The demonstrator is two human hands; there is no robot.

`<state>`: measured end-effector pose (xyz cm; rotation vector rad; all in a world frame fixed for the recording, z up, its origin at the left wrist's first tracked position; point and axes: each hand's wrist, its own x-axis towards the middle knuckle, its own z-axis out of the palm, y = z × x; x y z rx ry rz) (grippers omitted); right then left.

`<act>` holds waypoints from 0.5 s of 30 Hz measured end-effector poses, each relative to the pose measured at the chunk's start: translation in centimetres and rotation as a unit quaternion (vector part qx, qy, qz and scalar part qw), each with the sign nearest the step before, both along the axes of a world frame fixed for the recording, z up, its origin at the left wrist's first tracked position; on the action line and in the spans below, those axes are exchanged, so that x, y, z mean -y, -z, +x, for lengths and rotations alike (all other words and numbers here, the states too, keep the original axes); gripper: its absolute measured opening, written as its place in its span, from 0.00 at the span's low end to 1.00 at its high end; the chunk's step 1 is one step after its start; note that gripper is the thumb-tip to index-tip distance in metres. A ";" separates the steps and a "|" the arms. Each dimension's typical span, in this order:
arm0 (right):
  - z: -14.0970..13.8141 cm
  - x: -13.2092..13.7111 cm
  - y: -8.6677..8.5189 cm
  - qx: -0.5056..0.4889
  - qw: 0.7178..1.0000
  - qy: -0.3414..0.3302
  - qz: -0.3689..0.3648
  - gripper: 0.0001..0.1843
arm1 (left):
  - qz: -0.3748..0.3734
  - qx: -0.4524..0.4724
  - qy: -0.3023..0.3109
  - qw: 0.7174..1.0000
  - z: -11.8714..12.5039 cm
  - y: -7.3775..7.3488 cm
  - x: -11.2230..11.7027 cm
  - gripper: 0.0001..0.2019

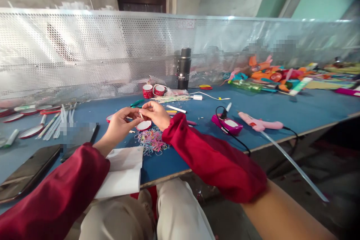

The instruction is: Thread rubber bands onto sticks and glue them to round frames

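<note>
White and slim, the small piece (141,115) between the closely pinched fingers of the left hand (121,120) and right hand (157,114), held above the surface (163,164), looks light and probably stiff, so a gentle grip at its ends should suit.

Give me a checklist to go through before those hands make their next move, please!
1. Both hands visible: ok, left hand and right hand meet above the table.
2. What the small white piece between the hands is: cannot tell, too small.
3. Colourful loops sorted: not ok, they lie in a jumbled heap.
4. Pink glue gun away from the hands: ok, it lies well off to the right.
5. Glue gun cool: cannot tell.
6. Clear stick kept within the table: not ok, it sticks out past the edge.
</note>
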<state>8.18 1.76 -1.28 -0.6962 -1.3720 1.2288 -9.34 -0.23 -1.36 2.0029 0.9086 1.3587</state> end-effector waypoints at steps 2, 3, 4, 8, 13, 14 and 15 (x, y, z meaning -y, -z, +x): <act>-0.1 0.1 -0.1 -0.008 1.000 -0.006 -0.014 0.25 | -0.003 0.006 0.000 1.000 -0.1 0.0 0.0 0.19; -0.1 0.2 -0.1 -0.015 1.000 -0.004 -0.017 0.26 | -0.010 0.013 0.003 1.000 -0.1 0.0 0.0 0.19; -0.1 0.3 -0.2 -0.023 1.000 -0.001 -0.019 0.26 | -0.016 0.022 0.006 1.000 0.0 0.0 0.0 0.19; -0.2 0.7 -0.4 -0.048 0.999 0.001 -0.017 0.27 | -0.029 0.036 0.014 0.999 0.1 -0.1 -0.1 0.18; -0.2 1.3 -0.6 -0.038 0.998 0.001 -0.051 0.26 | -0.022 0.035 0.028 0.999 -0.1 -0.3 -0.1 0.16; -0.1 1.7 -0.8 -0.026 0.998 0.007 -0.057 0.24 | -0.023 0.037 0.031 0.999 -0.1 -0.3 -0.1 0.16; 0.3 2.3 -1.2 -0.008 0.998 0.016 -0.058 0.23 | -0.026 0.039 0.034 0.998 -0.2 -0.3 -0.1 0.16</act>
